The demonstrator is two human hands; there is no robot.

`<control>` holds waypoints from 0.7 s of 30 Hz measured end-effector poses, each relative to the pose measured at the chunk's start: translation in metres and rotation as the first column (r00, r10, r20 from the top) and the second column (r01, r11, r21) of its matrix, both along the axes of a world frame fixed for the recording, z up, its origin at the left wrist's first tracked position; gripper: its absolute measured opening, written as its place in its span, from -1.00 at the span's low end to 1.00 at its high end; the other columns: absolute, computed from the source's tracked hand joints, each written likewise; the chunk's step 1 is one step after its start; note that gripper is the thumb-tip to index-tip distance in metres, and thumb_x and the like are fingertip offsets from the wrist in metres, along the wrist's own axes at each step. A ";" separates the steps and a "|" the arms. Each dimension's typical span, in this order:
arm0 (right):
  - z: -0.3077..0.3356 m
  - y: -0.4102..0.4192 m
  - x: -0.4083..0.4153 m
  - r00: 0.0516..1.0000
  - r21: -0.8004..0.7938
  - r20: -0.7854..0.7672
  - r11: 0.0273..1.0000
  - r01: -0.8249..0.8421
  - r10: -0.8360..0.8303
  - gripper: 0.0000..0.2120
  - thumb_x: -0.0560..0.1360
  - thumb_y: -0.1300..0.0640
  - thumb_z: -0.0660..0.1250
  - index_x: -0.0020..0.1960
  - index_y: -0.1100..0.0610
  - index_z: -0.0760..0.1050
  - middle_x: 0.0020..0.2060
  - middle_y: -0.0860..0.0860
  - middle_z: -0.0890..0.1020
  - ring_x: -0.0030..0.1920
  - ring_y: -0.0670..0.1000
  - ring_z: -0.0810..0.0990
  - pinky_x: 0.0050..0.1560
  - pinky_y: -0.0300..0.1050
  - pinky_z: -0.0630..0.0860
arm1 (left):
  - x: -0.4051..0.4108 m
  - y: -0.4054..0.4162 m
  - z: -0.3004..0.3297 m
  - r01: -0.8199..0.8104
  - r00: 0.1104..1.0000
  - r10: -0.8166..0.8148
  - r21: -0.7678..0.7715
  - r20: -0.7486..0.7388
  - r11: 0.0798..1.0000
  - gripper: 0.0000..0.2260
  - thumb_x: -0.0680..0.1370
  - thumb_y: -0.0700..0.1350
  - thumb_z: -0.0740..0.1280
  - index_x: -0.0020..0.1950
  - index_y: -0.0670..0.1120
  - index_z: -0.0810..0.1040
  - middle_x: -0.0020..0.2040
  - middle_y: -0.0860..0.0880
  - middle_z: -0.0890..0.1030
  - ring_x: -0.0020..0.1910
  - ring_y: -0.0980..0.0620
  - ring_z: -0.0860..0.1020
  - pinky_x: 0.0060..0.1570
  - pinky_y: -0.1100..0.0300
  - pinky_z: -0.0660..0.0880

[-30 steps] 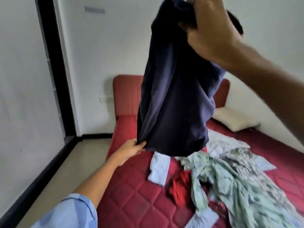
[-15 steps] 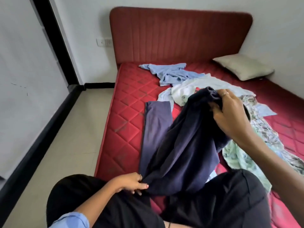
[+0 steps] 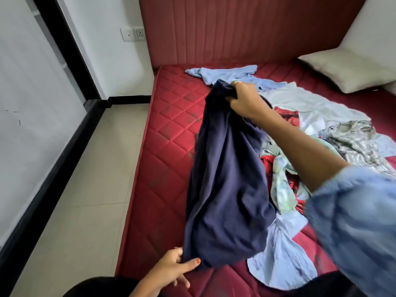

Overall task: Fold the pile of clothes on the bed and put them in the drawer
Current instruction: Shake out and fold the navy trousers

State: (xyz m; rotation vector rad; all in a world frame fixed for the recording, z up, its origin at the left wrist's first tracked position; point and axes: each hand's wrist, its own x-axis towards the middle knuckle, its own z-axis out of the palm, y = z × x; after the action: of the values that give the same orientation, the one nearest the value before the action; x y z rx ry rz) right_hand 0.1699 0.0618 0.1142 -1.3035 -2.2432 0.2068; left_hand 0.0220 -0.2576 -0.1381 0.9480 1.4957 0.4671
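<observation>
your right hand is curled tight round the far end of the navy garment, bunching the cloth near the middle of the bed. your left hand pinches the near corner of that same garment between thumb and fingers, at the mattress edge closest to you. the garment stretches lengthwise between your two hands, over the red quilted mattress. just to its right lies the pile of clothes, with pale blue, white, checked and red pieces tangled together, and a light blue shirt partly under the navy cloth. a cream pillow sits by the red headboard. tiled floor runs along the left.
</observation>
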 end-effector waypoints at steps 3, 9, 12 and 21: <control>-0.042 0.045 -0.026 0.997 -0.192 0.068 0.980 0.053 -0.040 -0.66 0.53 0.17 0.27 0.23 0.34 0.45 0.15 0.31 0.56 0.18 0.27 0.50 0.13 0.00 0.36 | -0.002 0.011 -0.004 -0.101 0.994 0.099 0.051 0.040 0.994 -0.68 0.49 -0.02 0.43 0.20 -0.01 0.48 -0.21 0.21 0.69 -0.46 0.06 0.60 -0.54 0.28 0.38; -0.242 -0.049 0.005 0.920 -0.404 0.383 0.911 0.079 0.090 -0.46 0.54 -0.13 0.11 0.43 0.11 0.37 0.37 0.20 0.42 0.33 0.20 0.46 0.31 0.10 0.39 | 0.002 0.019 -0.029 -0.190 0.970 0.194 -0.045 0.147 0.981 -0.49 0.32 -0.15 0.53 0.23 -0.09 0.48 -0.19 0.23 0.68 -0.16 0.30 0.63 -0.17 0.43 0.47; -0.287 -0.121 0.041 0.959 -0.311 0.284 0.948 0.068 0.024 -0.51 0.50 -0.09 0.08 0.36 0.02 0.47 0.36 0.09 0.48 0.32 0.11 0.49 0.37 0.03 0.26 | 0.006 0.017 -0.031 -0.125 0.971 0.141 -0.093 0.192 0.988 -0.50 0.39 -0.15 0.50 0.25 -0.04 0.38 -0.22 0.41 0.62 -0.13 0.40 0.60 -0.07 0.43 0.47; -0.271 -0.235 0.104 0.872 -0.570 -0.192 0.774 0.275 -0.451 -0.37 0.49 0.07 0.40 0.44 0.28 0.25 0.38 0.18 0.35 0.40 0.15 0.33 0.42 -0.03 0.24 | 0.018 0.001 -0.009 -0.233 0.967 0.233 -0.016 0.101 0.972 -0.72 0.49 -0.29 0.40 0.09 0.00 0.45 -0.13 -0.08 0.68 -0.47 0.06 0.59 -0.59 0.33 0.37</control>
State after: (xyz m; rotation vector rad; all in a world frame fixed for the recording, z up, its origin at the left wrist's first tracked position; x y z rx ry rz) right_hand 0.2740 -0.1735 -0.1569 -1.8136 -1.6570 0.8750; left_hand 0.0400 -0.2565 -0.1473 0.7360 1.5204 0.6729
